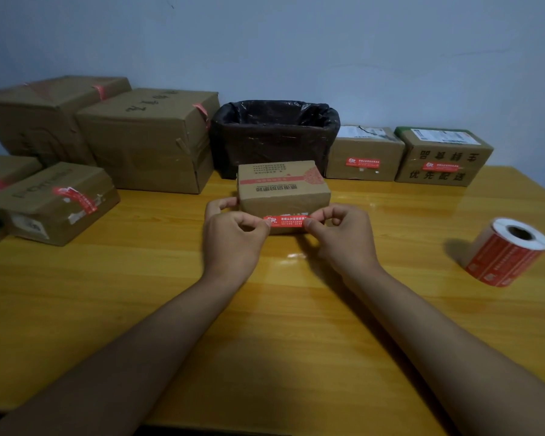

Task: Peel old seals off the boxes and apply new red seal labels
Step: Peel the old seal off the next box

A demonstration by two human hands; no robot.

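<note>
Where hands [233, 237] pinch: red label [286, 221]

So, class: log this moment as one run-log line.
step: apply label | left hand: pinches label left end | right hand: pinches right end | label: at box front | roll: on table

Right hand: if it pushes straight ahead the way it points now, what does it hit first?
Probably the small box: the right hand pinches the red seal label at the box's near face, directly ahead. Depth is unclear.
</note>
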